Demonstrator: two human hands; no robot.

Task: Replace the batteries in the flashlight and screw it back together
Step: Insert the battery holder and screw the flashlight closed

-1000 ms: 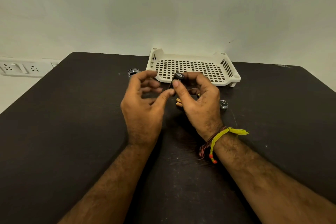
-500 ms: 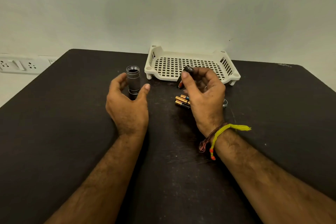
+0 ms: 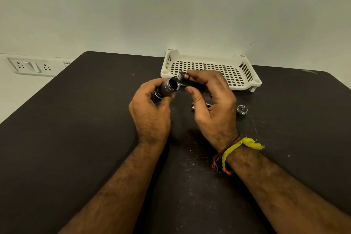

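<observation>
My left hand (image 3: 150,114) grips the dark grey flashlight body (image 3: 168,87), tilted with its open end facing up and right. My right hand (image 3: 210,108) pinches the black battery holder (image 3: 183,76), copper battery ends showing, right at the body's open mouth. Loose batteries (image 3: 201,105) lie on the table, mostly hidden under my right hand. The flashlight's end cap (image 3: 242,110) sits on the table to the right of my right hand.
A white perforated plastic tray (image 3: 245,80) stands at the back of the dark table (image 3: 76,129), just behind my hands. A wall socket strip (image 3: 31,66) is at far left, beyond the table's edge.
My left hand picked the flashlight body up from its upright stand on the table and tilted it. My right hand brought the battery holder over to its open end.
</observation>
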